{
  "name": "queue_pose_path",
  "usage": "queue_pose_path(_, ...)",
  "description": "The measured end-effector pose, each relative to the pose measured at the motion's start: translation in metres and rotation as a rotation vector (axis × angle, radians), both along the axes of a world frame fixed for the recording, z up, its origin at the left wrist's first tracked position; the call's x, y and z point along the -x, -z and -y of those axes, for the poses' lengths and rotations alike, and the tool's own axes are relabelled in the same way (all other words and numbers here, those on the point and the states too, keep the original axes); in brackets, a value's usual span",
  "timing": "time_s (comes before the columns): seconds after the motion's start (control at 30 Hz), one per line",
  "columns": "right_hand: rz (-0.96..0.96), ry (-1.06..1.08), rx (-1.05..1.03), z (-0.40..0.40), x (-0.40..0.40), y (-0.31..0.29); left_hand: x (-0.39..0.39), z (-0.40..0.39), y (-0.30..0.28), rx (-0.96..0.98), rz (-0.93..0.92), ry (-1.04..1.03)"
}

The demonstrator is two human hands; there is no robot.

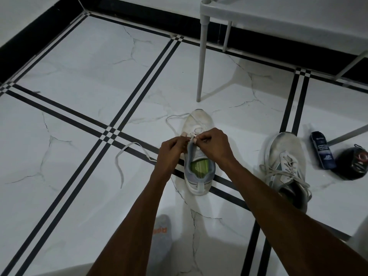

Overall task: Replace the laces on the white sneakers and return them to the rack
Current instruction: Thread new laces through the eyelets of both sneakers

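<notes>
The floor (79, 80) is laid in glossy white tile veined like marble, inlaid with smooth black strips. The sneaker (199, 156) in the middle is made of white, scuffed, matt upper material with a grey woven-looking collar, and a green insole is seen inside. Its lace (127, 156) is a flat, matt cloth band. The second sneaker (286, 162) is of white, dirtied material with grey cloth laces. The rack (203, 56) is built of smooth, matt white tubing, seemingly plastic. The dark bottle (320, 150) is finished in smooth plastic with a printed label. A grey knitted sock (162, 238) is seen below
</notes>
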State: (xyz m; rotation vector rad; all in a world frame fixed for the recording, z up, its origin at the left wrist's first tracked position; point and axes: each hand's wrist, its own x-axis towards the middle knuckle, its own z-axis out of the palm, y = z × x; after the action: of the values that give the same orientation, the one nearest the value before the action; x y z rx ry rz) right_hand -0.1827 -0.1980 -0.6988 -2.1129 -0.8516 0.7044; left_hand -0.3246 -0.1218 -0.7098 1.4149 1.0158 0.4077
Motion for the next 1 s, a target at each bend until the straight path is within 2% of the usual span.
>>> queue_pose_path(0.2,0.026,0.154,-0.140,0.005,0.006,-0.006,-0.013,0.001,0.009,-0.057,-0.073,-0.120)
queue_pose_path(0.37,-0.071,-0.089,0.195,0.001,0.002,-0.020,-0.018,0.004,0.008,-0.171,-0.164,-0.141)
queue_pose_path(0.47,-0.141,-0.005,0.194,0.000,-0.001,-0.020,-0.022,0.006,0.004,-0.226,-0.178,-0.102)
queue_pose_path(0.5,-0.149,0.030,0.182,0.002,-0.002,-0.018,-0.020,0.002,0.001,-0.238,-0.199,-0.173)
queue_pose_path(0.63,-0.169,0.059,0.176,0.007,-0.008,-0.019,0.026,-0.043,-0.012,-0.257,-0.467,-0.819)
queue_pose_path(0.7,-0.201,0.029,0.175,0.006,-0.010,-0.020,0.046,-0.053,-0.014,-0.331,-0.538,-0.893)
queue_pose_path(0.77,-0.210,0.006,0.182,0.004,-0.013,-0.018,0.039,-0.045,-0.011,-0.481,-0.458,-0.677)
queue_pose_path(0.9,-0.216,0.002,0.172,0.005,-0.013,-0.017,0.000,-0.019,0.006,-0.718,-0.315,-0.015)
queue_pose_path(0.93,-0.209,-0.005,0.168,0.005,-0.013,-0.018,-0.008,-0.013,0.008,-0.725,-0.315,0.069)
queue_pose_path(1.0,-0.203,-0.017,0.159,0.007,-0.013,-0.018,-0.020,-0.006,0.008,-0.680,-0.368,0.094)
